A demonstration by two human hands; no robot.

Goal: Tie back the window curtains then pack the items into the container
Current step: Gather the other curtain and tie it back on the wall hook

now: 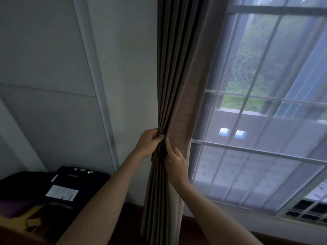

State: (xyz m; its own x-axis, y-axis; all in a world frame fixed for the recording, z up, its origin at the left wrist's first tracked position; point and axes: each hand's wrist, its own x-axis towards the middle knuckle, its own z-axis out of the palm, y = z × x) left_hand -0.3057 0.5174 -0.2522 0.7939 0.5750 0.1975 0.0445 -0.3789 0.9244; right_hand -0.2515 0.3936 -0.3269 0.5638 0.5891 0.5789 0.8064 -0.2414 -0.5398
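No writing can be read. A white label (62,193) sits on a black device (79,181) low and to the left of the left hand (148,145), but its print is too blurred to make out.

Both arms raised, left hand (148,145) and right hand (177,165) together, fingers (169,148) pinched on the curtain (177,68)

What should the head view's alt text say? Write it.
The left hand grips a bunched brown curtain beside a barred window; the right hand holds the folds just below. A dark object lies at lower left.
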